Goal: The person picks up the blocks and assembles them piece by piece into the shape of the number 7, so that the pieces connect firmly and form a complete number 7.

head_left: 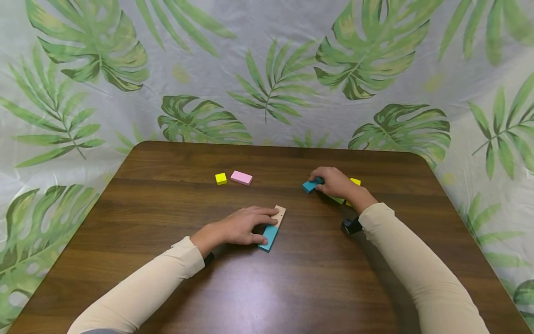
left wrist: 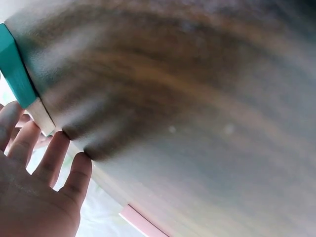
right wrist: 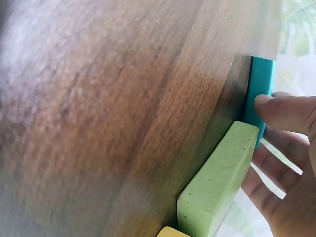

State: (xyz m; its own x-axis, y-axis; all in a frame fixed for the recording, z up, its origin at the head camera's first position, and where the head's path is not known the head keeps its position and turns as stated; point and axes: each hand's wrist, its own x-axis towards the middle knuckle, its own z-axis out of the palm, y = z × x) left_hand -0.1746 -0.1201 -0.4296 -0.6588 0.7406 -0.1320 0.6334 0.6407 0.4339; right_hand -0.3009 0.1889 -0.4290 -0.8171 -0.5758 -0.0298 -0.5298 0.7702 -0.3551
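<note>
A person in pale sleeves works with both hands at a brown worktop point(head_left: 167, 199), a leaf-print sheet point(head_left: 275, 69) hanging at 12 o'clock. Near the middle, the left hand point(head_left: 246, 226) lies with fingers spread and relaxed, grasping nothing, the thumb touching a near blue block point(head_left: 270, 235) and other fingertips resting on a wooden block point(head_left: 281, 217) joined end to end at its 1 o'clock. Between 1 and 2 o'clock from that pair, the right hand point(head_left: 333, 182) pinches a far blue block point(head_left: 308, 186) between thumb and fingers; whether it touches the worktop cannot be told. A green block point(right wrist: 217, 182) lies just beside it at 4 o'clock, partly under the hand, with a yellow block point(head_left: 355, 181) near the green one's far end, half hidden by the right wrist. Between 10 and 11 o'clock from the middle pair sit a pink block point(head_left: 241, 177) and a small yellow cube point(head_left: 221, 179), side by side but apart
</note>
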